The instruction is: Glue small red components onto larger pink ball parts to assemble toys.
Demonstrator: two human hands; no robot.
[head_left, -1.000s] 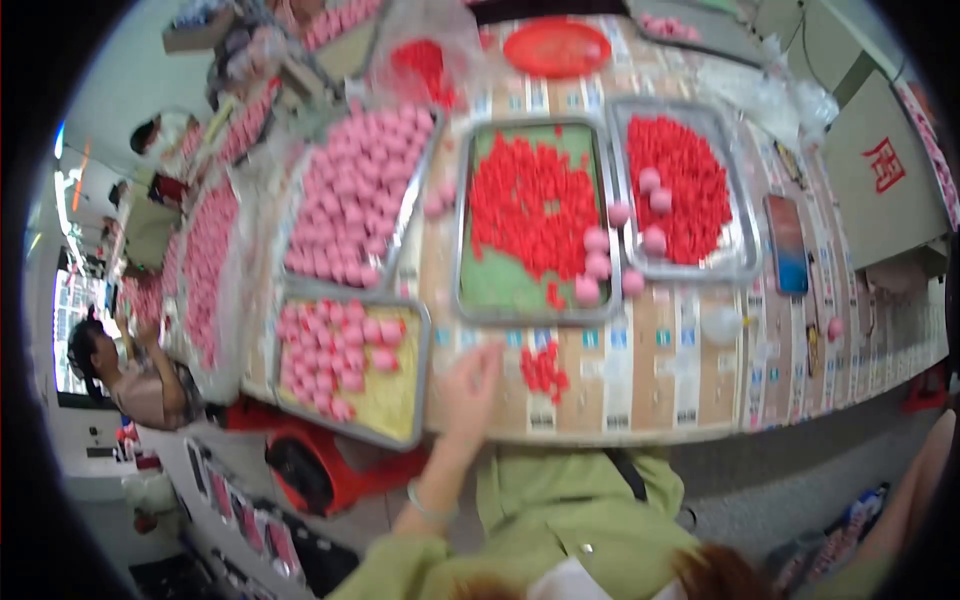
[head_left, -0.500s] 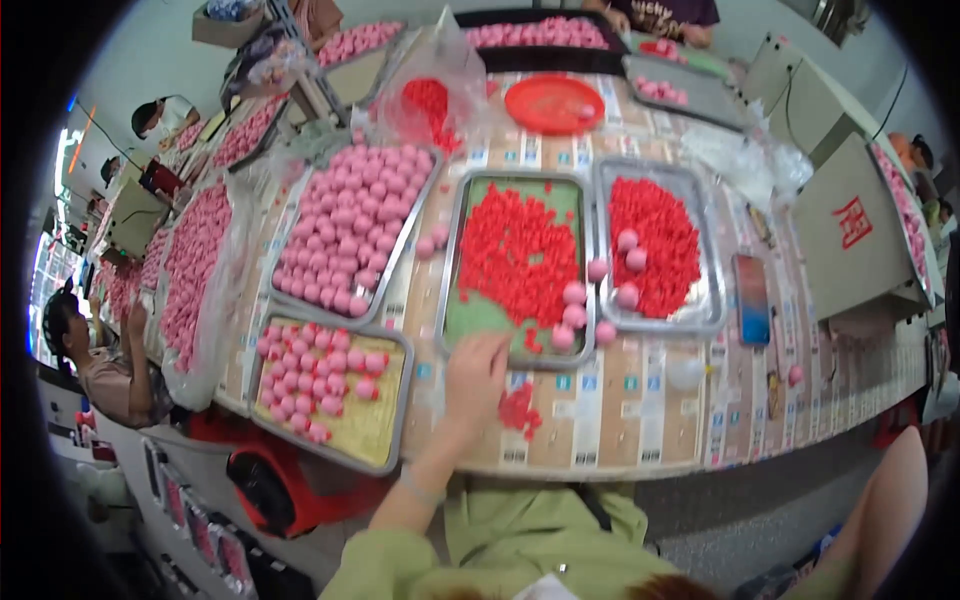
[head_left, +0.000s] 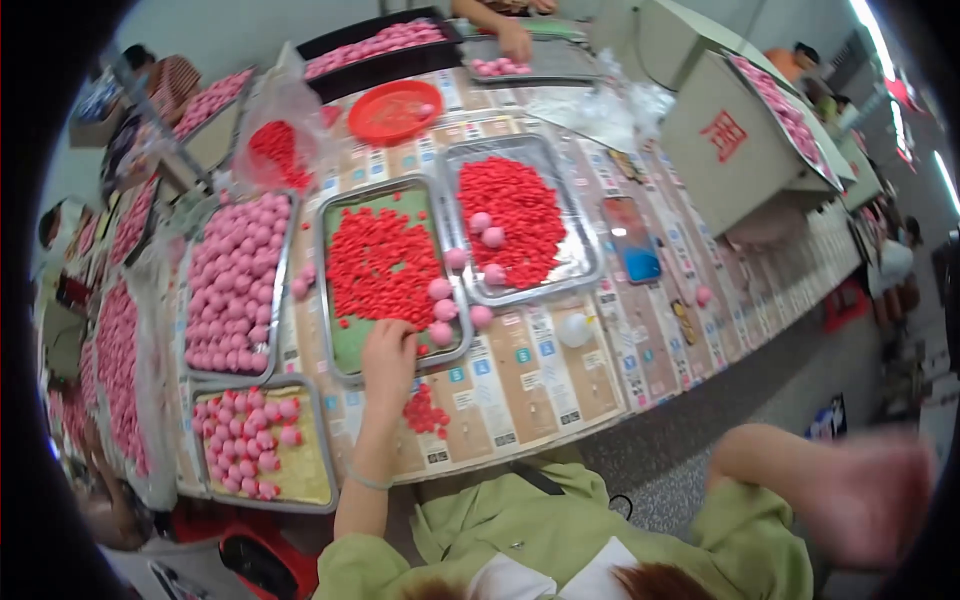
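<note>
My left hand [head_left: 390,352] reaches over the near edge of a metal tray with a green lining [head_left: 346,345]. Its fingers are bent together at the border of the small red pieces [head_left: 385,265] heaped there; whatever they hold is hidden. Several pink balls [head_left: 441,333] lie along that tray's right side, close to the hand. A small pile of red pieces [head_left: 425,412] rests on the table just below the tray. Far off to the right, away from the table, my right hand [head_left: 880,495] is raised and smeared by motion, its fingers unreadable.
Another metal tray [head_left: 590,270] holds red pieces and a few pink balls. On the left are a tray of pink balls [head_left: 235,290] and a yellow-lined tray [head_left: 310,465] of balls with red bits. A phone [head_left: 630,240] and red plate [head_left: 365,115] lie beyond. A co-worker's hand [head_left: 515,42] works opposite.
The view has swung, so the table sits further left. My right hand has come into sight at the right. My left hand stays at the green-lined tray's near edge.
</note>
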